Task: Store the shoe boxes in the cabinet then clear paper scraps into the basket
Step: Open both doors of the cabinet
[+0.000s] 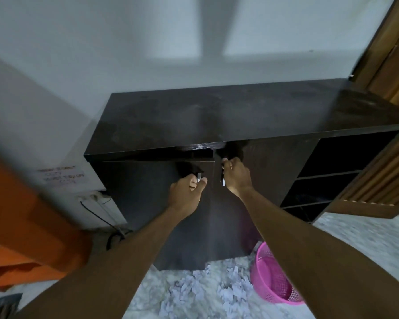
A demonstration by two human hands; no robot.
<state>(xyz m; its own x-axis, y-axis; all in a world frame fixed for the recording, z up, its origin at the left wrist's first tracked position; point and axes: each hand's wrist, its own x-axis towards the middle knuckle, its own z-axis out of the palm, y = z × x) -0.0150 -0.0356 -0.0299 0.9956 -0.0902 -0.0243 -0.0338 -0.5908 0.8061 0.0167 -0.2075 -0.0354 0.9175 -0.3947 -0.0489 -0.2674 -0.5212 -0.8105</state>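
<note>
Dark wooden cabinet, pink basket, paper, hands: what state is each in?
Dark wooden cabinet: left door slightly ajar.
Pink plastic basket: tilted on the floor.
Crumpled paper scraps: scattered on the floor.
Left hand: grips a door handle.
Right hand: grips a door handle.

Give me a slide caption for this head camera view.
Both hands, left hand and right hand, grip the dark cabinet door handles; paper scraps beside pink basket.

Pale wall [101, 42], speckled floor [366, 238], orange furniture [21, 215].
</note>
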